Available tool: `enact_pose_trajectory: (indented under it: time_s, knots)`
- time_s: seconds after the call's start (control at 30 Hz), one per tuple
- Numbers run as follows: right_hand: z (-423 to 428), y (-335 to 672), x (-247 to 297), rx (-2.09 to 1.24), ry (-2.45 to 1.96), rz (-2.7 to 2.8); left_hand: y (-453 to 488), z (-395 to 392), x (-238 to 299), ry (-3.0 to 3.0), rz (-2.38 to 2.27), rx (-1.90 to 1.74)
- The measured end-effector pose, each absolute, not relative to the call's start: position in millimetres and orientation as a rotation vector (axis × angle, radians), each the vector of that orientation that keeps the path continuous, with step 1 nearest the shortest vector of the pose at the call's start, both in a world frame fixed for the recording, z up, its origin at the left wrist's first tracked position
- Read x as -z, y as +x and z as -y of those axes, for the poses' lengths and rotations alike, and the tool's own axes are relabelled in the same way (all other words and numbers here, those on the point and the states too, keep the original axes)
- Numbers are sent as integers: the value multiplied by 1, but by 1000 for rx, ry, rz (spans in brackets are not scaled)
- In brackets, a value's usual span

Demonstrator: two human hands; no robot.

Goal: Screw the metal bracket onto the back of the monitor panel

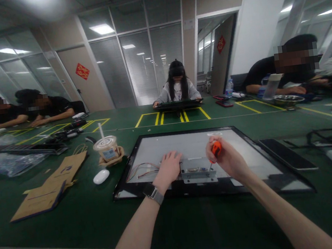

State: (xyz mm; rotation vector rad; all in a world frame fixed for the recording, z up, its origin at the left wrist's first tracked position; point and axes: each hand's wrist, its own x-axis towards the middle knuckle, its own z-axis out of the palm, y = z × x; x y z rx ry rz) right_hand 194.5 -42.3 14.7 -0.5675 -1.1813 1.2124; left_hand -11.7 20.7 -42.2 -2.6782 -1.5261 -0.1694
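In front of me a display panel (145, 153) lies flat on the table, its pale back up inside a black frame. A metal bracket (194, 174) with connector ports stands near its front edge. My right hand (222, 156) is closed round the orange and black handle of a screwdriver (216, 149). The screwdriver's shaft points down to the right end of the bracket. My left hand (170, 167) lies with fingers stretched out on the panel, at the bracket's left side. Thin wires (143, 169) run over the panel left of that hand.
To the left are a white mouse (101, 177), an iced drink cup (107, 149) in a carton holder and a brown paper bag (52, 187). A black phone-like slab (286, 154) and dark cables (324, 135) lie to the right. Several people sit around the green table (90, 222).
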Motion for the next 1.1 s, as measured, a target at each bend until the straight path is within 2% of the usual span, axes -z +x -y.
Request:
enact_pose_trajectory:
  time_s: [0.67, 1.1]
  knots:
    - [42, 197, -13, -1330, -501, 1162, -12, -23, 45, -2679, 1501, 144]
    - [45, 199, -15, -1268, -533, 1177, -12, -22, 44, -2680, 1505, 182]
